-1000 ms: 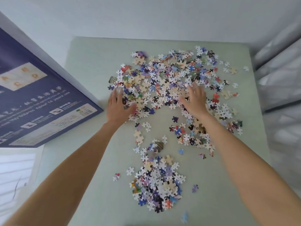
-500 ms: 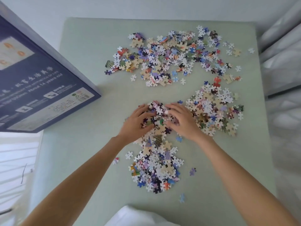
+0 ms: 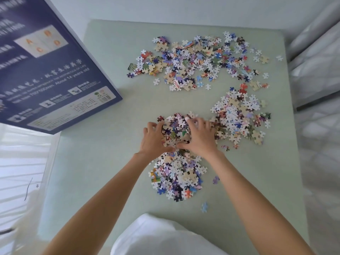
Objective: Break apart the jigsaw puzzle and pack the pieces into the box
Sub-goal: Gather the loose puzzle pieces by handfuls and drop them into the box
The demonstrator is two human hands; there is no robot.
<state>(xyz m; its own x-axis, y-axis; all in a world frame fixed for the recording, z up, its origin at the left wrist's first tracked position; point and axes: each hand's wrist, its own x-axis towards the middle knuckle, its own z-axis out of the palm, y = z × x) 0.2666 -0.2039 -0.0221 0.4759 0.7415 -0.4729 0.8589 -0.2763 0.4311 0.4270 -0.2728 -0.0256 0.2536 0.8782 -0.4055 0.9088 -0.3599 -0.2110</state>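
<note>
Cupping a mound of loose multicoloured cardboard jigsaw pieces [image 3: 175, 129], left hand [image 3: 153, 138] and right hand [image 3: 199, 136] curl round it; dark-blue cardboard box [image 3: 55, 70] stands well apart.

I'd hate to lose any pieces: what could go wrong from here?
Both hands, left hand and right hand, cup a loose heap of colourful cardboard puzzle pieces; some may spill when lifted. The lone pale blue piece near the pale green table's front edge could be knocked off.
</note>
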